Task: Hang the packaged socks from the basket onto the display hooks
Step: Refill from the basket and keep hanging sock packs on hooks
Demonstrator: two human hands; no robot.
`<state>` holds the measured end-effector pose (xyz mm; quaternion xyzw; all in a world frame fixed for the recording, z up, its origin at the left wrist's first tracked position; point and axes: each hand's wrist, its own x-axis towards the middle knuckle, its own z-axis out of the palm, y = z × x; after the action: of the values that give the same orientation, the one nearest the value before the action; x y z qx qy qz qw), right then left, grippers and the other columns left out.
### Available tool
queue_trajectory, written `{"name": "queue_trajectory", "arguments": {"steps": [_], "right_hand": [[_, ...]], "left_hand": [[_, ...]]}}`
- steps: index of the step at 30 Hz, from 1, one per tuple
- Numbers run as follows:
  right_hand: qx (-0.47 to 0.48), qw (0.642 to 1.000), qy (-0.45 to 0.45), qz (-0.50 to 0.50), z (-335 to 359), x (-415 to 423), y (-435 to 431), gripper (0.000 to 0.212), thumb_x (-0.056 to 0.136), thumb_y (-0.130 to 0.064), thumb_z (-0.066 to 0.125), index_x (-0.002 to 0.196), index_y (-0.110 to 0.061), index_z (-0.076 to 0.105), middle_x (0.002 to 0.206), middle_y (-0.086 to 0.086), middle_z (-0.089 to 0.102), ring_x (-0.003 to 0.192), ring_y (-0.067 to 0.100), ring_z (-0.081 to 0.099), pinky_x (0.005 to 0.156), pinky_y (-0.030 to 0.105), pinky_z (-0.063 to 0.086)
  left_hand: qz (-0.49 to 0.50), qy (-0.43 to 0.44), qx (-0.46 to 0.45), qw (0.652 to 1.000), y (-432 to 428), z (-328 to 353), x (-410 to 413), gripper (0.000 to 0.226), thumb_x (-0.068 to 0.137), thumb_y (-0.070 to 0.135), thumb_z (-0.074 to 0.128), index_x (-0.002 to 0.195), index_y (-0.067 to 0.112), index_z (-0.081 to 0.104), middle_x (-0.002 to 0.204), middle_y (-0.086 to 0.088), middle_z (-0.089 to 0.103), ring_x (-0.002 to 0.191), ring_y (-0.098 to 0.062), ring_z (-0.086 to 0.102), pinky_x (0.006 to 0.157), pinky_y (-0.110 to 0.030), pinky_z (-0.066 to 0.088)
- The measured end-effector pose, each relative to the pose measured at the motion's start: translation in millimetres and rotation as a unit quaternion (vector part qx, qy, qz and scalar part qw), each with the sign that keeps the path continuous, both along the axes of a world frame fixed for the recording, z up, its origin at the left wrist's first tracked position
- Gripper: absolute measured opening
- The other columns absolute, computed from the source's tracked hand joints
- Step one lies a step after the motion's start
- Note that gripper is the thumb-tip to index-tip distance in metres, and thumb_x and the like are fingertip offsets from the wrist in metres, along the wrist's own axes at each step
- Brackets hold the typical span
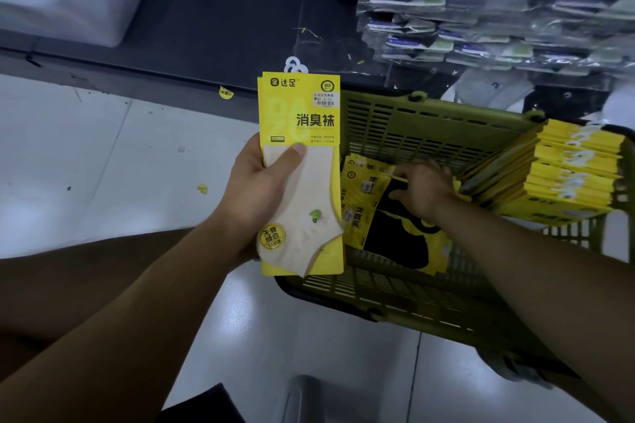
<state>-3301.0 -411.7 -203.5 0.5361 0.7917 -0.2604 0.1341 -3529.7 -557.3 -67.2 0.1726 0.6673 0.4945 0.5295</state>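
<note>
The green basket (pixel 429 127) is parked on the floor (pixel 103 165) right under the display (pixel 481 21), handy for grabbing. A cream sock pack (pixel 302 113) is gripped upright in the left hand (pixel 261 189), hanger loop (pixel 294 65) up for hooking, while a black pack (pixel 395 230) inside gets pinched by the right hand (pixel 424 189).

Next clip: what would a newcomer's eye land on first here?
The yellow sock pack, held upright by the left hand at frame centre. To its right, the right hand grips a black-sock pack inside the green basket, where a stack of yellow packs leans at the right side.
</note>
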Motion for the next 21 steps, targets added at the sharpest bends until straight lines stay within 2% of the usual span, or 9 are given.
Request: {"name": "queue_trajectory", "arguments": {"steps": [2,4,7,10,12,14,16,18,21], "right_hand": [[-0.034,0.996,0.057,-0.059,12,3,2,0.028,0.089,-0.035,0.074,0.113,-0.028,0.062,0.128,0.006,0.064,0.124,0.032,0.053,0.101,0.041,0.034],[-0.08,0.978,0.147,-0.126,29,6,5,0.021,0.089,-0.027,0.076,0.101,-0.023,0.059,0.112,0.007,0.067,0.112,0.032,0.061,0.085,0.036,0.043],[-0.103,0.94,0.254,-0.201,64,8,5,0.018,0.088,-0.023,0.075,0.092,-0.024,0.058,0.097,0.0,0.066,0.094,0.024,0.065,0.068,0.032,0.044],[-0.058,0.904,0.336,-0.259,99,7,-4,0.025,0.086,-0.027,0.067,0.105,-0.014,0.059,0.104,0.008,0.068,0.093,0.022,0.065,0.071,0.035,0.047],[-0.061,0.868,0.404,-0.282,124,1,-15,0.029,0.083,-0.028,0.063,0.109,-0.015,0.061,0.107,0.006,0.07,0.098,0.023,0.067,0.078,0.038,0.051],[-0.096,0.829,0.468,-0.29,148,-9,-24,0.022,0.083,-0.021,0.064,0.105,-0.02,0.067,0.103,0.002,0.075,0.098,0.023,0.071,0.081,0.039,0.054],[-0.147,0.798,0.502,-0.299,166,-22,-30,0.023,0.077,-0.022,0.064,0.099,-0.021,0.07,0.096,0.0,0.077,0.091,0.021,0.074,0.076,0.034,0.057],[-0.194,0.794,0.495,-0.296,176,-34,-35,0.023,0.075,-0.022,0.065,0.097,-0.018,0.071,0.093,0.003,0.078,0.086,0.023,0.075,0.07,0.031,0.057],[-0.25,0.789,0.476,-0.298,178,-46,-45,0.012,0.088,-0.014,0.069,0.099,-0.017,0.069,0.092,0.002,0.079,0.083,0.02,0.075,0.068,0.029,0.058]], "left_hand": [[0.001,-0.002,-0.002,1.0,-1,2,2,0.031,0.1,0.035,0.068,0.13,0.026,0.066,0.122,-0.004,0.079,0.107,-0.032,0.078,0.091,-0.061,0.062],[0.01,0.0,-0.006,1.0,-2,3,3,0.028,0.101,0.034,0.067,0.128,0.026,0.066,0.12,-0.003,0.079,0.106,-0.032,0.078,0.092,-0.063,0.061],[0.018,-0.003,-0.01,1.0,-2,5,3,0.028,0.1,0.036,0.068,0.127,0.027,0.067,0.12,-0.004,0.079,0.107,-0.034,0.078,0.095,-0.066,0.059],[0.014,0.004,-0.01,1.0,-2,10,3,0.038,0.094,0.041,0.07,0.129,0.026,0.066,0.122,-0.004,0.078,0.111,-0.036,0.076,0.099,-0.066,0.056],[0.012,0.019,-0.009,1.0,-2,13,4,0.044,0.09,0.044,0.071,0.129,0.024,0.066,0.123,-0.004,0.078,0.112,-0.036,0.075,0.101,-0.065,0.055],[0.009,0.045,0.0,0.999,-1,15,4,0.044,0.088,0.046,0.07,0.126,0.024,0.067,0.122,-0.004,0.078,0.113,-0.035,0.074,0.101,-0.064,0.055],[0.002,0.073,0.014,0.997,0,18,7,0.038,0.091,0.046,0.066,0.122,0.025,0.069,0.121,-0.004,0.078,0.113,-0.034,0.074,0.101,-0.064,0.055],[-0.007,0.1,0.029,0.995,0,21,10,0.032,0.093,0.046,0.061,0.115,0.026,0.07,0.12,-0.009,0.076,0.113,-0.035,0.072,0.102,-0.065,0.054],[0.011,0.077,0.033,0.996,-2,25,13,0.037,0.094,0.056,0.051,0.112,0.029,0.067,0.13,-0.017,0.07,0.125,-0.039,0.065,0.112,-0.064,0.046]]}}
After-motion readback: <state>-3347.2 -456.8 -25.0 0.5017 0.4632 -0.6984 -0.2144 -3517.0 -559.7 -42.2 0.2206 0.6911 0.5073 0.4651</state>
